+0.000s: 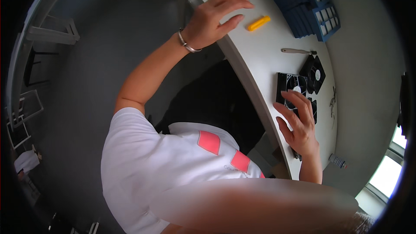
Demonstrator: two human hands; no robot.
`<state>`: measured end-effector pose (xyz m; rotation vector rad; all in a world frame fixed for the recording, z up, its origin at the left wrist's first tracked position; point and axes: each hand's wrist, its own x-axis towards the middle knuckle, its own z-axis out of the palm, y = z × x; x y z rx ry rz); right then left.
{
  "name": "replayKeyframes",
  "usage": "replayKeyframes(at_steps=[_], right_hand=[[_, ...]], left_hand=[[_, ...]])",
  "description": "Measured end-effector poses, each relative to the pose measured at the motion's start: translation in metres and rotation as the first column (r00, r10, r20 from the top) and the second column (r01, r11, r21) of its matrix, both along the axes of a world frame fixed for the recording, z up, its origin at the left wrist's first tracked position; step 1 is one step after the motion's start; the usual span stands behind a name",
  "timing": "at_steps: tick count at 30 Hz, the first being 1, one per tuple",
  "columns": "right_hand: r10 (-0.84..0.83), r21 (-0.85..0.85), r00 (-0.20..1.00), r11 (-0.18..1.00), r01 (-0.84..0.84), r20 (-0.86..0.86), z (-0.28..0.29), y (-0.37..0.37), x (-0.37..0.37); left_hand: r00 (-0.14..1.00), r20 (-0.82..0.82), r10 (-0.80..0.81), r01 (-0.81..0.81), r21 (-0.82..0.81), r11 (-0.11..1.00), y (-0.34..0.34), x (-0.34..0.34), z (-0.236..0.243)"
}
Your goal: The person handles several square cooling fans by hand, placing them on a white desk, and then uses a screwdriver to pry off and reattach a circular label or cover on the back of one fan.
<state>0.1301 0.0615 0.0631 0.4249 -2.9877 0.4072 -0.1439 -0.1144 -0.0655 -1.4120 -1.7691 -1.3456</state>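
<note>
My left hand [215, 20], with a metal bracelet at the wrist, hovers over the near edge of the white table. Its fingers are apart and hold nothing. Just to its right lies a short yellow plastic piece [259, 23], shaped like a tool handle, which the hand does not touch. My right hand [299, 125] is spread above a square black cooling fan [286, 84] and hides part of it. Whether its fingertips touch the fan I cannot tell. A second black fan [315, 74] lies beyond, and another black part [314, 109] is half covered by the hand.
A brush [298, 51] with a pale handle lies on the white table [260, 54]. Stacked blue bins [303, 11] stand at the far end. Small dark thin pieces [333, 102] lie by the wall, and a bottle [337, 161] stands near my right forearm.
</note>
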Motion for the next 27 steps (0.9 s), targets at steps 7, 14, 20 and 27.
replayKeyframes(at_steps=[7,14,20,27], right_hand=[[0.236,0.203,0.969,0.948,-0.246,0.074,-0.032,-0.034,-0.192],[0.436,0.279,0.9,0.866,-0.415,-0.013,-0.09,-0.069,-0.365],[0.449,0.293,0.889,0.841,-0.456,0.095,-0.107,-0.065,-0.394],[0.347,0.236,0.912,0.888,-0.394,0.218,-0.099,-0.058,-0.389]], left_hand=[[0.501,0.803,0.322,-0.534,-0.005,0.845,-0.116,-0.028,-0.186],[0.171,0.686,0.707,0.254,-0.724,0.641,-0.143,0.036,-0.436],[0.273,0.603,0.749,0.714,-0.649,0.262,-0.093,0.056,-0.511],[0.495,0.61,0.619,0.726,-0.682,0.092,0.007,0.009,-0.55]])
